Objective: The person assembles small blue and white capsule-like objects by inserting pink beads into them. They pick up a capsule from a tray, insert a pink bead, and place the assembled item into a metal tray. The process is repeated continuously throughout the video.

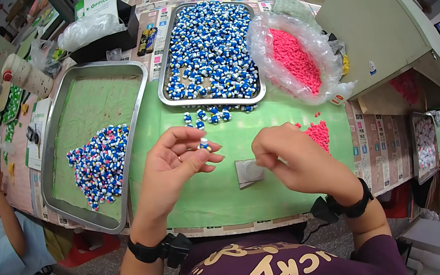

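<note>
My left hand [168,161] pinches a small blue-and-white figurine piece [204,145] between thumb and fingers, above the green mat [203,208]. My right hand [296,153] is closed with its fingertips turned down, over the right edge of a small square pad with a round, pale top [249,171]. Whatever those fingertips hold is hidden. Just beyond my left hand lie several loose blue-and-white pieces [212,117]. A small heap of pink pieces [319,134] sits beside my right hand, partly behind it.
A metal tray [217,102] full of blue-and-white pieces stands ahead. Left of me, another tray [88,99] holds pieces with pink bits among them. A clear plastic bag [263,53] of pink pieces lies by a grey cabinet [385,8] at right. Other people sit on both sides.
</note>
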`<act>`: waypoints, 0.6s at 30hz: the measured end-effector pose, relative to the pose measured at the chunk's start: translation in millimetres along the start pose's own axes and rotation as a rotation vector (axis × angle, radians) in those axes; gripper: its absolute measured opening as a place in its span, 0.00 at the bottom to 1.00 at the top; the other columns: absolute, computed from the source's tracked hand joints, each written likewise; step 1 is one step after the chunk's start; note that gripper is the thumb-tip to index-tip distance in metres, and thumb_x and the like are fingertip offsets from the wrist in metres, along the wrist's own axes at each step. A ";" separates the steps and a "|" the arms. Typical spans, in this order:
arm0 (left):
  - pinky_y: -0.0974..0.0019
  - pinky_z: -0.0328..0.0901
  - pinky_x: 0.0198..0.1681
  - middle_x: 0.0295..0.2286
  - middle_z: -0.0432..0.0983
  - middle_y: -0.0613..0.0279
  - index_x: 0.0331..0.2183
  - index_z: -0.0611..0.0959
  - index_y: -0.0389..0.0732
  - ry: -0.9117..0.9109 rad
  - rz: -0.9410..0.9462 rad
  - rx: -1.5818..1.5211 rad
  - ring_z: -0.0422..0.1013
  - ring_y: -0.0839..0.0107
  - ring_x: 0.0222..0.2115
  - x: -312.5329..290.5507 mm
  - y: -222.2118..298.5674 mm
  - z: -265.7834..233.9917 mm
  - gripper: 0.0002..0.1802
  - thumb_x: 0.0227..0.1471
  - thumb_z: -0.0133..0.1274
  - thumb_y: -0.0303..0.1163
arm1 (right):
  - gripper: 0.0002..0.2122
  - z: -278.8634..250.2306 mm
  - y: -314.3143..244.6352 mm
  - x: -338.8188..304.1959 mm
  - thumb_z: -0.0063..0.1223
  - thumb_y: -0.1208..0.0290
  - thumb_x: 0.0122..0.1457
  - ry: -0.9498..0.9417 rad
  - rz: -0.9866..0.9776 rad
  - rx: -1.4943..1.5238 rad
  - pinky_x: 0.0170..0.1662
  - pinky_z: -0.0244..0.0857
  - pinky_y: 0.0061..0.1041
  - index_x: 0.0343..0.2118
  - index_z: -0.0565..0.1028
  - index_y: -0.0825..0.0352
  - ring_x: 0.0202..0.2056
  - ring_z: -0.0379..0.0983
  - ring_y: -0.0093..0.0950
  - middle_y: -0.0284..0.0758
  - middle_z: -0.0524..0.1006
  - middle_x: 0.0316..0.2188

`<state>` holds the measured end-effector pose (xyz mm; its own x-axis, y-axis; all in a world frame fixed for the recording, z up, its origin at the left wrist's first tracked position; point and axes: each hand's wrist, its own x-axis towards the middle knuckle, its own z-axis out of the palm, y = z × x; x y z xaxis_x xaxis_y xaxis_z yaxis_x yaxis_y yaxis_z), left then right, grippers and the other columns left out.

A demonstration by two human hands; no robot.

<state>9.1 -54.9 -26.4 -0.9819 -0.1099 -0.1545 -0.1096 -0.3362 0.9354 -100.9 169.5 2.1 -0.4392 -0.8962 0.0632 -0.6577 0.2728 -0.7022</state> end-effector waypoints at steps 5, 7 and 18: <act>0.68 0.72 0.44 0.40 0.79 0.52 0.44 0.79 0.31 -0.039 0.039 -0.054 0.77 0.65 0.40 6.8 -2.8 21.0 0.15 0.53 0.56 0.18 | 0.13 -2.3 -11.3 -2.3 0.53 0.87 0.54 0.288 -0.046 0.412 0.38 0.60 0.21 0.24 0.61 0.64 0.33 0.67 0.22 0.34 0.72 0.31; 0.68 0.72 0.44 0.41 0.79 0.52 0.43 0.80 0.31 -0.031 0.016 -0.125 0.77 0.67 0.40 11.4 2.5 34.3 0.14 0.52 0.56 0.18 | 0.13 0.8 -15.6 -2.1 0.53 0.86 0.56 0.377 -0.065 0.488 0.37 0.61 0.20 0.24 0.61 0.64 0.33 0.67 0.21 0.34 0.71 0.32; 0.70 0.72 0.44 0.36 0.77 0.58 0.39 0.80 0.32 0.006 0.230 -0.065 0.76 0.73 0.37 13.4 -2.6 53.4 0.13 0.48 0.60 0.16 | 0.12 16.0 -18.3 4.7 0.54 0.85 0.56 0.611 -0.113 0.476 0.34 0.62 0.20 0.25 0.63 0.66 0.30 0.66 0.21 0.36 0.71 0.31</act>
<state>-12.1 -5.6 -14.0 -0.9788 -0.1965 0.0584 0.1275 -0.3607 0.9239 -81.1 154.7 3.8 -0.7353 -0.5204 0.4341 -0.4455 -0.1115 -0.8883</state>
